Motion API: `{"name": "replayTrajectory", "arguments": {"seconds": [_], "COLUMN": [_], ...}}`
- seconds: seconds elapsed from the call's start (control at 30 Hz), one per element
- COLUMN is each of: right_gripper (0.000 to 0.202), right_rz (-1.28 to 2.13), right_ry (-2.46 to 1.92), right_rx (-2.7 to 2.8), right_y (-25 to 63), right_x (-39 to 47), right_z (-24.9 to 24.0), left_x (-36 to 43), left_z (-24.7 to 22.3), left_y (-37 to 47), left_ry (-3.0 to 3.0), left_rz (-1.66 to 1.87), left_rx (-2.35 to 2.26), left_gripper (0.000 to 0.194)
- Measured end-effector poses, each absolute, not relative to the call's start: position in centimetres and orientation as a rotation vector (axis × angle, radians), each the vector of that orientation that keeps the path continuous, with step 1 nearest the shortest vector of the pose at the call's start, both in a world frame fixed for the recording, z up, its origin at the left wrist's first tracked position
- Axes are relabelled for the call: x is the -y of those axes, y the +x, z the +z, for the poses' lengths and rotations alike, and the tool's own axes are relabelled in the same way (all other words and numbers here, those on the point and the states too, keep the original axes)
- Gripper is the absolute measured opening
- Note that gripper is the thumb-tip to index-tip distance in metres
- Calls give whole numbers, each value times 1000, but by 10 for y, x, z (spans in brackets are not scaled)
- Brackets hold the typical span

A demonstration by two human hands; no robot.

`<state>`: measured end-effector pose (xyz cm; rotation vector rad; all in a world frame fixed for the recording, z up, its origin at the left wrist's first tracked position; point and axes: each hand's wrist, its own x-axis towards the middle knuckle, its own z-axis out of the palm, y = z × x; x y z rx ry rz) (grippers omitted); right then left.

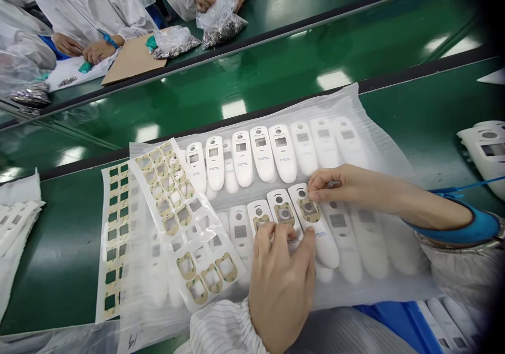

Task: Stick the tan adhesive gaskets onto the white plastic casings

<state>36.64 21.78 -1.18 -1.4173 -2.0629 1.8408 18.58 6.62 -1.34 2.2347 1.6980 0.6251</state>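
Note:
My left hand (282, 275) lies over the lower row of white casings, fingers spread, its thumb and fingertips touching them. My right hand (335, 185) pinches at the top right edge of a white casing (325, 249) that bears a tan adhesive piece around its window; what is between the fingertips is too small to tell. Left of it, two more casings carry tan pieces, one of them the casing (279, 199). Several white casings (242, 159) lie in a row above, on a translucent sheet (339, 104). A clear sheet of tan adhesive pieces (205, 249) rests at their left.
Another adhesive strip (112, 233) lies at the left on the green table (59, 249). More casings sit at the far left, at the right edge (487, 146) and in a blue bin (422, 327). Across the line, people in white handle bags of metal parts (223, 30).

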Motion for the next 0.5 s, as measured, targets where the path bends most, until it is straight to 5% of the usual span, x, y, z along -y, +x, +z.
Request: {"name": "replayTrajectory", "arguments": {"seconds": [0.5], "right_gripper": [35], "right_rz": [1822], "right_ry": [-1461], "right_rx": [2050], "right_y": [364], "right_x": [-217], "right_z": [-8], "left_x": [-67], "left_z": [-12], "left_y": [186], "left_ry": [2234], "left_rz": [619], "left_rx": [-1705], "left_gripper": [31]}}
